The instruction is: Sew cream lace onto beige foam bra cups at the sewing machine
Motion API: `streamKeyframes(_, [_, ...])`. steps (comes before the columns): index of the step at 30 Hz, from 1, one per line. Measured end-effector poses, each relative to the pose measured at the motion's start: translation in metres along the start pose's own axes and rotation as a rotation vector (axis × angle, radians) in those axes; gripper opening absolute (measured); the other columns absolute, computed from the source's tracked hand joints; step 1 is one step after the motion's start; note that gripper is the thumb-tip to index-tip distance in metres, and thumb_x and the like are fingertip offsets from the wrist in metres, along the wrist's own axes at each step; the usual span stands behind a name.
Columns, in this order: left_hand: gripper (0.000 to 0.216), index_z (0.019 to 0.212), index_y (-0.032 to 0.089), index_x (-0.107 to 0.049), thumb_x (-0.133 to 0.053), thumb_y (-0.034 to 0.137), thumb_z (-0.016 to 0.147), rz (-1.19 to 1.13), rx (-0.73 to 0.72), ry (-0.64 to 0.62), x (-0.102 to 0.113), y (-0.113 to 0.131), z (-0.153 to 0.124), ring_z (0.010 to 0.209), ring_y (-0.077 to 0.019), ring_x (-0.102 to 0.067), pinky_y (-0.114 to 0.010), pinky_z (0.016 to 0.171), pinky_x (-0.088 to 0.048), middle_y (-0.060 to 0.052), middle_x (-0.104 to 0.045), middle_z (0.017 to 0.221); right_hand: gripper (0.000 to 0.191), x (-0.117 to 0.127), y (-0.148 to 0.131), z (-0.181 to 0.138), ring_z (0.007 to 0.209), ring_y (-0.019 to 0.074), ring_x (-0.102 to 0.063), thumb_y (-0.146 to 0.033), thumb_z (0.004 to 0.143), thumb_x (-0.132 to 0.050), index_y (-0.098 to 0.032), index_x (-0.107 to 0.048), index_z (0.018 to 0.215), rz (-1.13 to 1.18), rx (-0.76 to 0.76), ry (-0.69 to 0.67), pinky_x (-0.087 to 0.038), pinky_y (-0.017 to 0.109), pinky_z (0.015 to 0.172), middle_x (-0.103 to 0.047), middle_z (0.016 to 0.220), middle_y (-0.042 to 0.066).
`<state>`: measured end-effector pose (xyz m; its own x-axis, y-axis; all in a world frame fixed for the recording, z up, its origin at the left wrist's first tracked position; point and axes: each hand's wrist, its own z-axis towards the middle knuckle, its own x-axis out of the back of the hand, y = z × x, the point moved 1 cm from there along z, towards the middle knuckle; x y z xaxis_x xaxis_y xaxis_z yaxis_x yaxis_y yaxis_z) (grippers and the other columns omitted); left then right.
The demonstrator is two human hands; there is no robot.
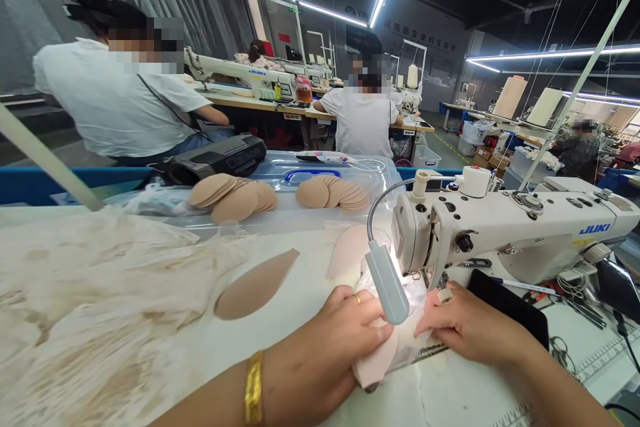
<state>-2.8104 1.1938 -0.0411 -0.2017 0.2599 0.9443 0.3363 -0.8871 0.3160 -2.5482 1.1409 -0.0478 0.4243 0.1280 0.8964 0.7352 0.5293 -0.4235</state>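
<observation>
A white JUKI sewing machine (515, 227) stands at the right, with a grey lamp (387, 283) on a bendy neck hanging before its needle area. My left hand (345, 337), with a ring and a gold bracelet, is closed on a pale pink fabric piece (377, 360) just left of the needle area. My right hand (465, 323) is beside the presser foot area, its fingers pinched on the same fabric's right side. Sheer whitish material lies around the piece, under the machine head. The lamp hides part of the fabric and the needle. A beige teardrop-shaped pad (257, 285) lies to the left.
Crumpled cream lace fabric (100, 300) covers the table's left side. Stacks of beige oval pads (233, 197) rest on a clear plastic box lid (280, 167). Scissors (563, 353), a black tablet-like object (507, 307) and tools lie at the right. People sit at machines beyond.
</observation>
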Motion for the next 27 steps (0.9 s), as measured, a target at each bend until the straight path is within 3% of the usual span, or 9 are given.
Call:
streamKeyframes(2, [0.024, 0.101, 0.025, -0.063, -0.061, 0.009, 0.083, 0.019, -0.034, 0.044, -0.006, -0.001, 0.001, 0.095, -0.0274, -0.061, -0.042, 0.089, -0.032, -0.005, -0.07, 0.104, 0.033, 0.004, 0.003, -0.002, 0.092, 0.0222, -0.059, -0.004, 0.095, -0.058, -0.03, -0.079, 0.101, 0.014, 0.022, -0.012, -0.049, 0.035, 0.089, -0.071, 0.093, 0.002])
streamKeyframes(6, [0.042, 0.108, 0.027, -0.062, -0.064, 0.004, 0.072, 0.063, -0.062, 0.132, -0.014, -0.008, 0.004, 0.096, -0.026, -0.065, -0.043, 0.093, -0.03, -0.002, -0.074, 0.106, 0.026, 0.005, 0.002, 0.002, 0.1, 0.022, -0.065, -0.02, 0.102, -0.059, -0.029, -0.076, 0.119, 0.08, 0.065, 0.019, -0.049, 0.036, 0.097, -0.077, 0.106, 0.003])
streamKeyframes(9, [0.046, 0.103, 0.027, -0.063, -0.062, -0.001, 0.066, 0.062, -0.111, 0.2, -0.015, -0.015, 0.007, 0.097, -0.0246, -0.067, -0.043, 0.092, -0.027, 0.001, -0.077, 0.106, 0.025, -0.004, 0.003, 0.009, 0.102, 0.0224, -0.066, -0.022, 0.106, -0.054, -0.028, -0.078, 0.113, 0.003, 0.072, 0.082, -0.047, 0.037, 0.098, -0.078, 0.102, 0.003])
streamKeyframes(13, [0.045, 0.108, 0.029, -0.065, -0.064, 0.001, 0.073, 0.006, -0.117, 0.285, -0.013, -0.023, 0.011, 0.106, -0.0243, -0.069, -0.045, 0.099, -0.024, 0.002, -0.078, 0.117, 0.023, -0.019, 0.008, 0.014, 0.102, 0.0259, -0.064, -0.022, 0.104, -0.059, -0.028, -0.08, 0.098, -0.153, 0.026, 0.159, -0.046, 0.041, 0.098, -0.077, 0.091, 0.004])
streamKeyframes(17, [0.049, 0.111, 0.032, -0.065, -0.06, 0.0, 0.074, -0.011, -0.113, 0.323, -0.012, -0.024, 0.015, 0.101, -0.0235, -0.07, -0.044, 0.097, -0.024, 0.006, -0.079, 0.113, 0.024, -0.024, 0.013, 0.012, 0.101, 0.0273, -0.063, -0.023, 0.103, -0.06, -0.027, -0.08, 0.092, -0.203, 0.012, 0.218, -0.047, 0.044, 0.097, -0.077, 0.089, 0.005])
streamKeyframes(21, [0.051, 0.119, 0.034, -0.063, -0.058, 0.003, 0.078, -0.002, -0.145, 0.397, -0.014, -0.024, 0.018, 0.101, -0.0247, -0.072, -0.045, 0.098, -0.022, 0.006, -0.078, 0.115, 0.026, -0.026, 0.014, 0.012, 0.104, 0.0275, -0.062, -0.022, 0.103, -0.059, -0.027, -0.08, 0.089, -0.205, 0.001, 0.242, -0.047, 0.045, 0.099, -0.077, 0.092, 0.005])
streamKeyframes(27, [0.046, 0.116, 0.034, -0.064, -0.059, 0.007, 0.079, 0.084, -0.111, 0.391, -0.019, -0.026, 0.017, 0.103, -0.0229, -0.072, -0.045, 0.101, -0.023, 0.008, -0.078, 0.116, 0.023, -0.025, 0.015, 0.011, 0.104, 0.0276, -0.063, -0.02, 0.102, -0.06, -0.027, -0.079, 0.092, -0.188, 0.006, 0.258, -0.049, 0.045, 0.101, -0.077, 0.096, 0.005])
